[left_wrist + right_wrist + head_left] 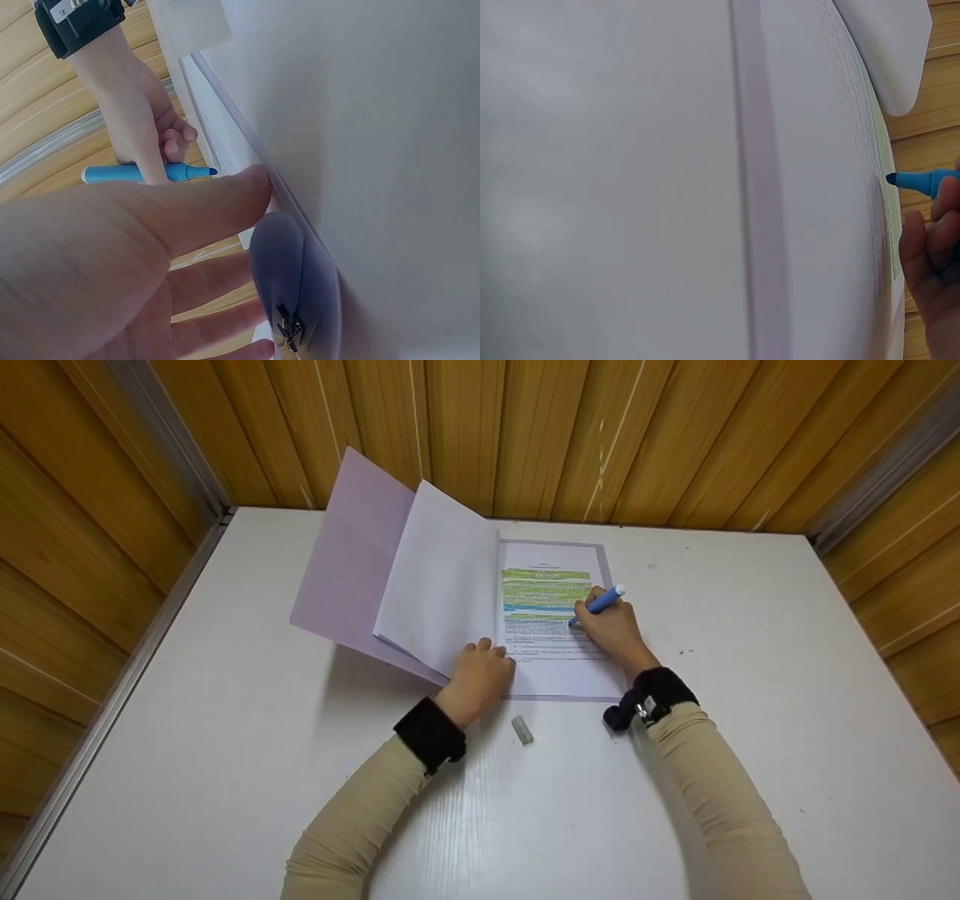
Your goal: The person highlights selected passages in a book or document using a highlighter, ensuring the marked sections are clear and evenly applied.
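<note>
The right hand (615,631) grips a blue marker (598,604), its tip on the printed page (555,660). The left hand (480,675) lies flat, fingers relaxed, pressing the booklet's lower edge on the table (225,735). If this hand slips, the raised thin sheets (442,585) could fall over the wet ink. The lilac cover (345,562) looks smooth; a small cap (522,730) lies near.

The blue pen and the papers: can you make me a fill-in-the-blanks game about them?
1. The right hand holds a ____ pen.
2. The pen's tip touches the printed page, where lines are colored green and ____.
3. The left hand rests on the ____ edge of the papers.
4. The small cap lies on the ____ table.

Missing words: blue; blue; bottom; white
</note>
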